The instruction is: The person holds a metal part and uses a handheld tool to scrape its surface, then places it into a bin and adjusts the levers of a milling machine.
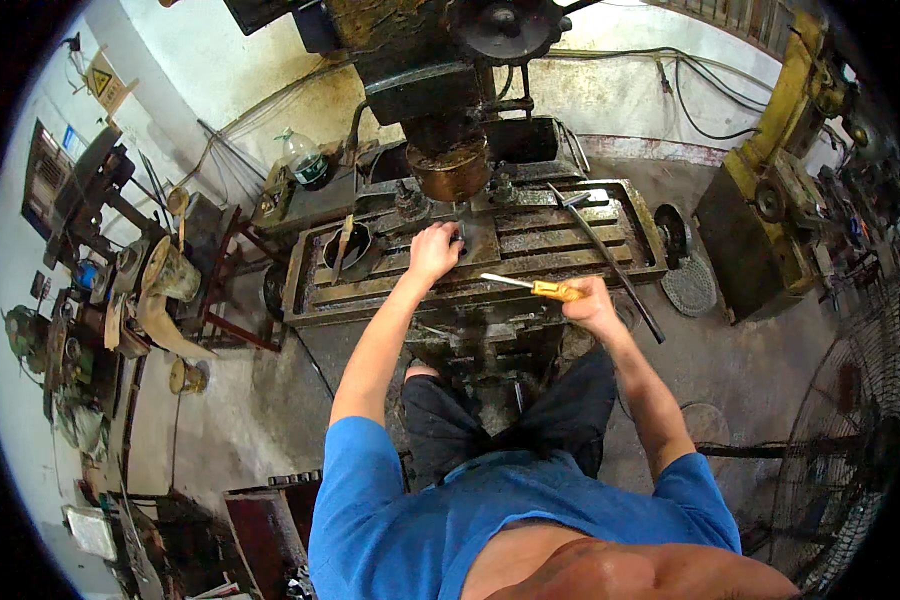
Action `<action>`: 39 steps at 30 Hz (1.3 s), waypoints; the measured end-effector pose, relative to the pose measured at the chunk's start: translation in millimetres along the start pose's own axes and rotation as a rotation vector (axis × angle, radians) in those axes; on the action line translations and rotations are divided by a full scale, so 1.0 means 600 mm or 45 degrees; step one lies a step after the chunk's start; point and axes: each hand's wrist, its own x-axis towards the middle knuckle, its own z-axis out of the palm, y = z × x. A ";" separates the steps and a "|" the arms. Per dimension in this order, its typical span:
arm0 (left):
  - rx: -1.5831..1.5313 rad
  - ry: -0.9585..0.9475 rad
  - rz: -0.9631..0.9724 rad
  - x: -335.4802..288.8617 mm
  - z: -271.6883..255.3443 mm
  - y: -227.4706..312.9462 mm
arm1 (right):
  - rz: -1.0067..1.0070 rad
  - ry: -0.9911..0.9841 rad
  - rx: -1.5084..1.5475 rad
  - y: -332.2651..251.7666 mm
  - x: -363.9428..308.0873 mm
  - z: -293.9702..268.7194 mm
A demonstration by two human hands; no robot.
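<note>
In my right hand [592, 306] is a screwdriver [550, 290] with a yellow handle; my fingers wrap round the handle and the bare shank points left, toward my other hand. My left hand [435, 252] reaches over the slotted table [560, 240] of a milling machine, just below the machine's round brown head [450, 170]. Its fingers are curled in at a small dark thing by the tool, which I cannot make out. A dark round pot [348, 250] with a brush [345, 240] in it stands on the table, left of that hand.
A long metal bar [615, 268] lies across the table's right side and sticks out past its front edge. Behind the table on the left stands a clear plastic bottle [305, 160]. A large fan [840, 450] is close by at lower right. A hand wheel [672, 232] juts from the table's right end.
</note>
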 end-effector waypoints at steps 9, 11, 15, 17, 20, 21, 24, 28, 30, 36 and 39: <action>0.045 0.105 0.027 0.046 0.038 -0.001 | 0.425 0.225 -0.566 0.063 -0.011 0.076; 0.037 0.107 0.006 0.045 0.041 -0.005 | 0.425 0.203 -0.527 0.041 -0.022 0.069; 0.029 0.188 -0.081 0.034 0.038 0.002 | 0.245 0.146 -0.371 0.003 -0.045 0.023; 0.047 0.212 -0.172 0.035 0.034 0.009 | 0.169 0.148 -0.458 -0.053 -0.040 -0.016; 0.036 0.182 -0.341 0.048 0.032 0.014 | -0.074 0.257 -0.524 -0.137 -0.025 -0.099; 0.033 0.159 -0.407 0.052 0.030 0.011 | -0.161 0.345 -0.555 -0.176 -0.011 -0.128; -0.046 0.104 -0.431 0.063 0.033 -0.007 | -0.663 0.715 -0.650 -0.279 0.075 -0.258; -0.113 0.050 -0.462 0.075 0.032 -0.021 | -1.222 0.752 0.225 -0.528 0.143 -0.340; -0.132 0.053 -0.474 0.078 0.031 -0.024 | -1.246 0.518 0.417 -0.569 0.142 -0.341; -0.154 0.163 -0.481 0.076 0.042 -0.029 | -1.424 0.395 0.317 -0.453 0.082 -0.319; -0.135 0.219 -0.464 0.079 0.061 -0.038 | -1.376 0.596 0.137 -0.402 0.043 -0.276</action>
